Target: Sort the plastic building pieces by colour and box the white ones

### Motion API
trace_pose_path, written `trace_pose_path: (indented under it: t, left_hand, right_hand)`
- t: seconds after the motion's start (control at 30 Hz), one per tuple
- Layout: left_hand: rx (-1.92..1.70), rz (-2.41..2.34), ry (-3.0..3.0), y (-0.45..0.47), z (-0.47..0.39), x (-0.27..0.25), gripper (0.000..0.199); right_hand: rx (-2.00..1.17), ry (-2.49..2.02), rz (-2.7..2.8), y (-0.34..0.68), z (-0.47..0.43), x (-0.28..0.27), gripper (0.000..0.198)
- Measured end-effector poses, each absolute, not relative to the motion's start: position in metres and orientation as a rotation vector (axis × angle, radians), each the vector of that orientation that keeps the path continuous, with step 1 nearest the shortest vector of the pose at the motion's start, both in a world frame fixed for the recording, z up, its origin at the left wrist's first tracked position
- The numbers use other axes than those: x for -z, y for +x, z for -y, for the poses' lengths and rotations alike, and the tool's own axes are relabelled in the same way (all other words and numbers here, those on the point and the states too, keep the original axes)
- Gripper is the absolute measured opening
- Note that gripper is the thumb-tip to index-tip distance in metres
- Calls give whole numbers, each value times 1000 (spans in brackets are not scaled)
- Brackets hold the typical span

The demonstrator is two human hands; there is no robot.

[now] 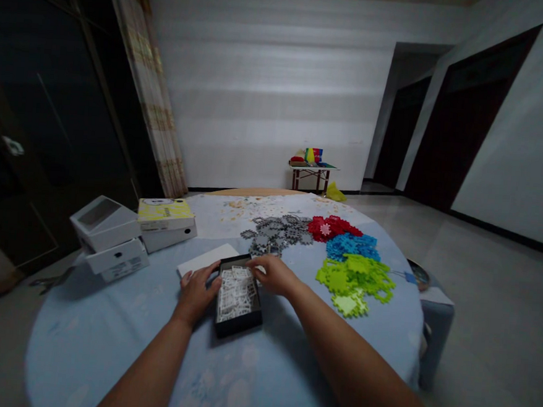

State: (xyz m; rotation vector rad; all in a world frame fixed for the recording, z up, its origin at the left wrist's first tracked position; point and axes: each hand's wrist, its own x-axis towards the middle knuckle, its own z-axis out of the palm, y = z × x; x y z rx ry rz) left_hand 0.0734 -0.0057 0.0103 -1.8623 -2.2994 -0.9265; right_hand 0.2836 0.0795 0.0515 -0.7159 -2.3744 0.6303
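Note:
A small black open box stands in front of me on the table, filled with small white plastic pieces. My left hand is at the box's left side, its thumb on the rim and its fingers curled along the wall. At the far right corner is my right hand, with fingers bent over the rim and thumb against the edge. Its fingertips are partly hidden. A flat white lid or card lies behind my left hand.
Heaps of gear-shaped pieces lie to the right: grey, red, blue and lime green. White boxes and a yellow-topped box stand at left. A stool stands beside the round table's right edge.

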Motion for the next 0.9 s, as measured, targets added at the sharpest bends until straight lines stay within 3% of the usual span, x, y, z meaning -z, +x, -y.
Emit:
trace_pose_path:
  t: [0.17, 0.4, 0.6, 0.9]
  left_hand:
    - [905, 2300, -1869, 73, 6, -10, 50]
    - [922, 2289, -1877, 72, 5, -10, 48]
    - [910, 2299, -1856, 72, 5, -10, 48]
    - [888, 2289, -1859, 73, 5, -11, 50]
  right_hand:
    - [-349, -780, 2671, 285, -58, -60, 25]
    - [-552, -508, 2729, 300, -57, -68, 18]
    - [-553, -974, 2384, 321, -82, -65, 24]
    - [-656, -1400, 2501, 344, -107, -40, 34]
